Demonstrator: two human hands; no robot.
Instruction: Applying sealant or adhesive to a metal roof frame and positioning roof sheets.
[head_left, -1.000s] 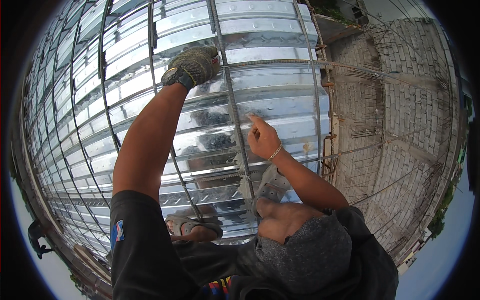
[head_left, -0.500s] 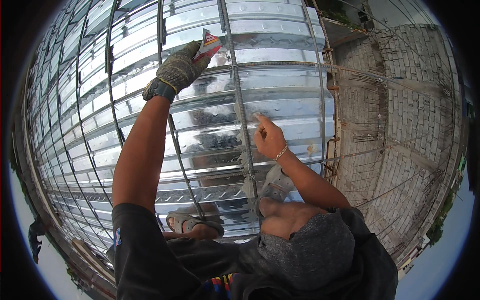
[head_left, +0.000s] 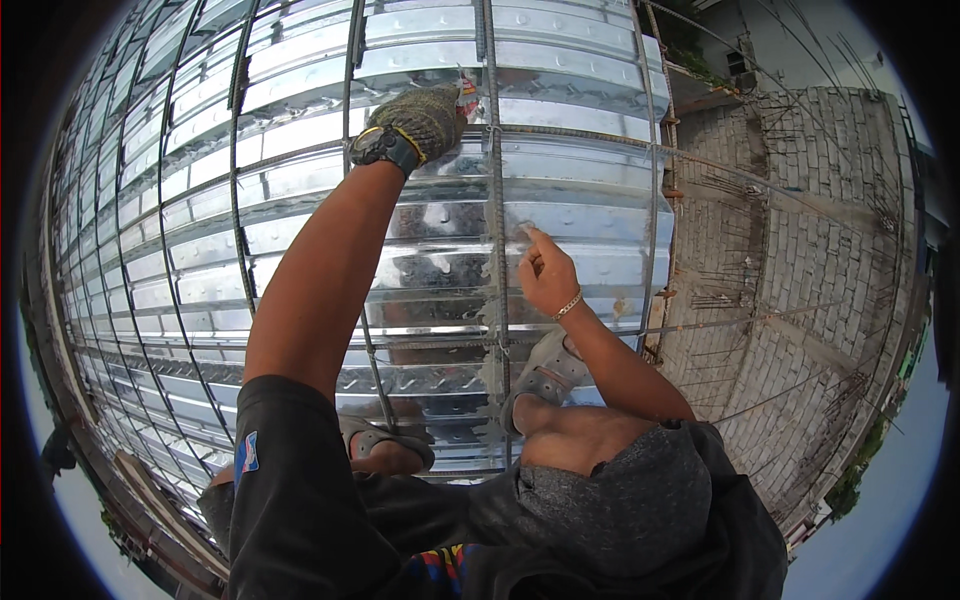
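My left hand (head_left: pixel 415 122), in a dark knitted glove with a watch at the wrist, is closed around a red and silver packet (head_left: pixel 467 93). Most of the packet is hidden behind the glove; its torn-looking upper part shows beside an upright reinforcing bar (head_left: pixel 492 200). Bare, with a chain bracelet, my right hand (head_left: pixel 549 278) hovers over the shiny corrugated metal decking (head_left: pixel 430 222), right of that bar. Its index finger is stretched out with a pale grey smear at the tip, the other fingers curled, and I see nothing held. Grey paste (head_left: pixel 492 385) streaks the decking along the bar.
A grid of reinforcing bars (head_left: pixel 240 150) lies over the decking on the left. My feet in grey clogs (head_left: pixel 548 372) stand on the decking. Beyond its right edge (head_left: pixel 655 250) there is a drop toward a grey block wall (head_left: pixel 835 150) with protruding rods.
My left hand has moved right with the packet, which is now mostly covered by the glove. The right hand has shifted slightly right in view, its index finger still stretched out.
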